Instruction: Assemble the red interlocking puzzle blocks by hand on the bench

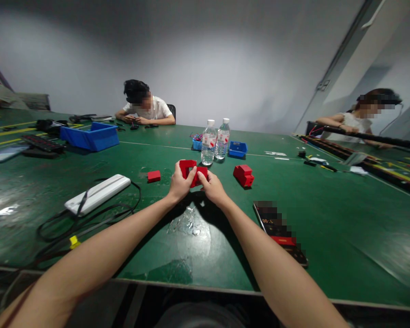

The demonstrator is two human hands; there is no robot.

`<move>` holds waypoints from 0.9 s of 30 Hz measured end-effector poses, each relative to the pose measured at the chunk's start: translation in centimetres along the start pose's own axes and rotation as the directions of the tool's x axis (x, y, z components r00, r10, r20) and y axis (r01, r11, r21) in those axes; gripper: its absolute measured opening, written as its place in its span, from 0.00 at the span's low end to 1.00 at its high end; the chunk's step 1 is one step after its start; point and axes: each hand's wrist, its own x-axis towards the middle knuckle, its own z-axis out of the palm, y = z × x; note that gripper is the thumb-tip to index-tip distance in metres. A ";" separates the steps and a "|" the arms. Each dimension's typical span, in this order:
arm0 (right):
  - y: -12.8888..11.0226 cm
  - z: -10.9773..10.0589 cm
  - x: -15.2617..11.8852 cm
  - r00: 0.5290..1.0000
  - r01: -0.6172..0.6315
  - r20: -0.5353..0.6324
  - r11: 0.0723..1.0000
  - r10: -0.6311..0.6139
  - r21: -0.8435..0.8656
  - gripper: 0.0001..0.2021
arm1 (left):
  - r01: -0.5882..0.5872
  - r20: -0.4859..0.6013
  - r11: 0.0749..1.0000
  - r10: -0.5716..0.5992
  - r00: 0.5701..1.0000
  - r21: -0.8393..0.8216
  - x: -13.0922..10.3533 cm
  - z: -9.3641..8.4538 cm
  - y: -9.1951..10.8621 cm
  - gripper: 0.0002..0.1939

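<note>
Two hands — left hand [180, 185] and right hand [213, 187] — have fingers [192, 173] closed on a red part [187, 163] above the desk [331, 218]; one piece or several, cannot tell. Handling judged incomplete: left of the fingers a small red block [154, 176] lies loose, right of them a larger red block [244, 176]. Bottles [208, 148] stand beyond.

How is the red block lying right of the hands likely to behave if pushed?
The red block will probably slide rather than roll: its sides look flat and the table glossy. Tipping seems unlikely, as it sits low for its length. Its straight edges suggest it is stiff; its weight cannot be judged.
</note>
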 end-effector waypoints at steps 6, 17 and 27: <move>-0.3 0.0 -0.2 0.999 -0.033 0.023 0.999 0.033 0.019 0.15 | -0.015 0.040 1.000 0.014 0.999 0.010 0.3 -0.2 -0.1 0.26; -0.6 0.3 -0.7 0.998 -0.054 -0.043 0.992 0.049 -0.118 0.19 | 0.261 0.104 0.900 -0.240 0.965 -0.348 0.2 1.1 -1.0 0.24; -2.0 0.4 -1.1 0.987 -0.024 -0.158 0.973 -0.013 -0.230 0.14 | 0.212 0.167 0.874 -0.152 0.974 -0.437 0.1 0.9 -0.1 0.23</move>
